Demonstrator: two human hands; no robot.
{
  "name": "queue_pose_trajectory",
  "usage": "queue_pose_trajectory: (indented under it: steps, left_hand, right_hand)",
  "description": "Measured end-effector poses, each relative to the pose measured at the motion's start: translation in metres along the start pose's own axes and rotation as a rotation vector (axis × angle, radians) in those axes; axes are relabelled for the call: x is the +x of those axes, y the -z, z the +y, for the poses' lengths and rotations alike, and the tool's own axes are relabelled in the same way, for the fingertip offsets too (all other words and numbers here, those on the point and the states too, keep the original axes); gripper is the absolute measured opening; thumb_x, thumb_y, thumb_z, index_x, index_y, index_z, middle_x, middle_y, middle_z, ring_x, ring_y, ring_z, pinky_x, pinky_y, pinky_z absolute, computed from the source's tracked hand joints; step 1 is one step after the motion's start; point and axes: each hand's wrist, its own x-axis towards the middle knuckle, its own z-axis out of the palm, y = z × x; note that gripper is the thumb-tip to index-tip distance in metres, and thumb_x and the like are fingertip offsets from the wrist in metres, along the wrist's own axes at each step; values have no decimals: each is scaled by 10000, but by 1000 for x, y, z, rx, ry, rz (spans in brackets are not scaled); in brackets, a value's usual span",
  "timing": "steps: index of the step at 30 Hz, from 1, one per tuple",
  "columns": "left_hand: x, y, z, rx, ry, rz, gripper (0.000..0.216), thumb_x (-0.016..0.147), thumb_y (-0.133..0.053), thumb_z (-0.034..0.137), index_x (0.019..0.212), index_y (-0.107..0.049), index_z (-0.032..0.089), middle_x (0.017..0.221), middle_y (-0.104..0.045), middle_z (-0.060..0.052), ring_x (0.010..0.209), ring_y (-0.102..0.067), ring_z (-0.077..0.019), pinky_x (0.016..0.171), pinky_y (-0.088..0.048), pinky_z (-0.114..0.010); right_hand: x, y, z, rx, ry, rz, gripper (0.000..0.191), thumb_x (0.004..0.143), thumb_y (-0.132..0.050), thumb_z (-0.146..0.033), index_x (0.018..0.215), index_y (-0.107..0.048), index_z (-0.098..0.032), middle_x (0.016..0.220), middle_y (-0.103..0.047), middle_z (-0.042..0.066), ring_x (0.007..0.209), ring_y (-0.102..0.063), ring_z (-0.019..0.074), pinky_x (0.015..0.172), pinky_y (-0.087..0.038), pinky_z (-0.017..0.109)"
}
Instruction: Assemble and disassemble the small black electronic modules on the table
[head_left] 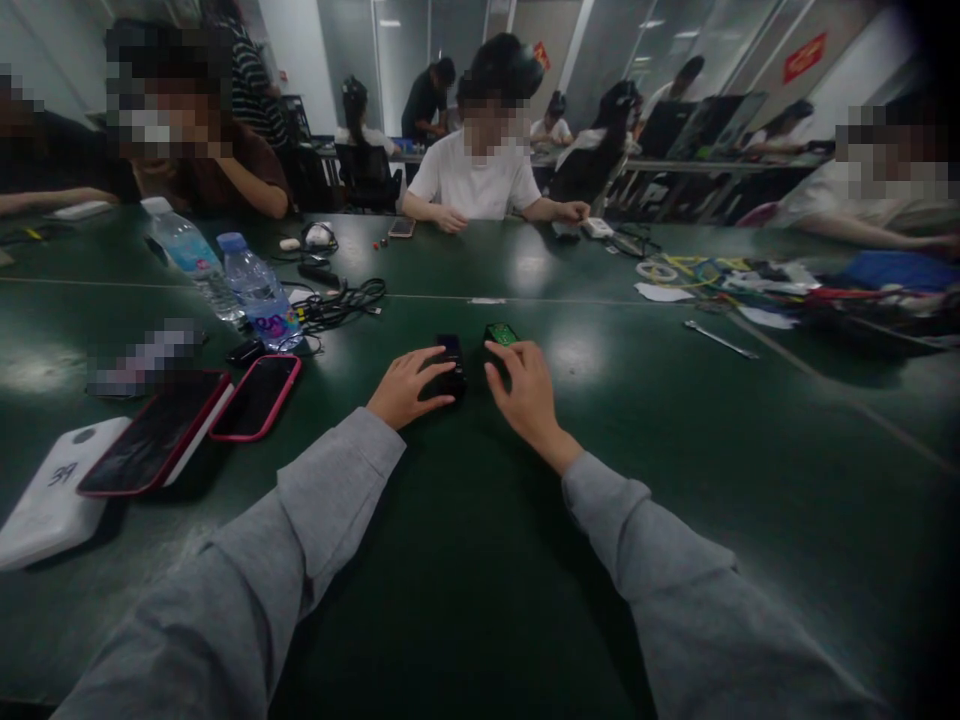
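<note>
My left hand (409, 388) rests on the dark green table (480, 560), fingers curled around a small black device (452, 362). Just to its right, my right hand (525, 393) lies with its fingers bent over a small green circuit board (500, 334), whose far end shows beyond the fingertips. Both arms wear grey sleeves. What lies under the right palm is hidden.
Two phones in red cases (256, 396) and a white power bank (52, 495) lie at the left, with two water bottles (259, 295) and black cables (341, 300) behind. A metal tool (720, 340) and mixed clutter (750, 275) sit at the right. Several people sit across the table.
</note>
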Motion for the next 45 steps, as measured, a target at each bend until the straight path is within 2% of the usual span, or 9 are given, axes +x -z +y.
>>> queue_pose_trajectory:
  steps: [5,9,14,21,27,35,38,41,45]
  left_hand:
    - [-1,1,3,72,-6,-39,481,955,-563,410,1404,-472,264,1499,-485,-80,1354,-478,-263,1096,-401,-465]
    - [-1,-1,0,93,16,-20,470,967,-550,369,1412,-461,247,1505,-481,-84,1346,-491,-259,1094,-412,-465]
    - [0,-4,-5,106,111,14,478,964,-552,312,1423,-440,236,1514,-465,-98,1349,-490,-269,1090,-432,-478]
    - [0,-2,-5,62,160,115,333,930,-598,266,1252,-533,213,1409,-510,-114,1277,-535,-274,1053,-481,-477]
    - [0,-4,-7,43,144,139,245,923,-607,253,1162,-560,233,1334,-525,-98,1235,-556,-268,1025,-502,-481]
    - [-1,-3,-6,25,156,130,243,924,-605,242,1164,-566,230,1346,-520,-99,1237,-551,-262,1029,-500,-471]
    - [-1,-2,-5,25,160,130,248,922,-607,238,1166,-565,227,1348,-519,-99,1244,-546,-263,1032,-497,-470]
    - [-1,-3,-4,20,164,127,248,922,-608,239,1166,-561,231,1354,-516,-95,1238,-551,-261,1026,-499,-474]
    - [-1,-4,-5,10,152,130,244,923,-608,241,1161,-559,234,1352,-515,-94,1233,-556,-261,1027,-496,-478]
  right_hand:
    - [1,-6,30,-50,-101,-35,552,947,-526,-438,1444,-455,-208,1399,-407,187,1298,-436,363,1036,-431,564]
    - [1,-13,40,33,-217,-89,559,948,-495,-379,1463,-425,-172,1414,-426,204,1252,-511,361,968,-502,549]
    - [0,-9,39,68,-250,-90,493,941,-483,-330,1409,-484,-177,1314,-523,179,1128,-597,337,890,-550,524]
    - [2,-1,19,-207,-177,-170,453,959,-446,-260,1398,-492,-160,1306,-501,213,958,-642,335,721,-585,481]
    - [4,-5,6,-317,20,-208,436,955,-407,-127,1375,-524,-151,1384,-448,236,1233,-491,388,941,-499,555]
    - [4,-3,4,-260,57,-215,367,962,-538,-291,1320,-577,-224,1387,-435,193,1295,-410,401,953,-488,567]
    - [3,-6,6,-185,18,-168,503,952,-541,-313,1440,-449,-230,1378,-425,192,1283,-430,385,974,-484,564]
    - [2,-14,13,-66,-102,-96,694,920,-553,-329,1525,-262,-154,1392,-405,221,1275,-465,373,1005,-478,566]
    - [4,-24,23,70,-246,-59,683,891,-557,-343,1459,-324,-43,1359,-465,259,1254,-513,372,990,-508,533]
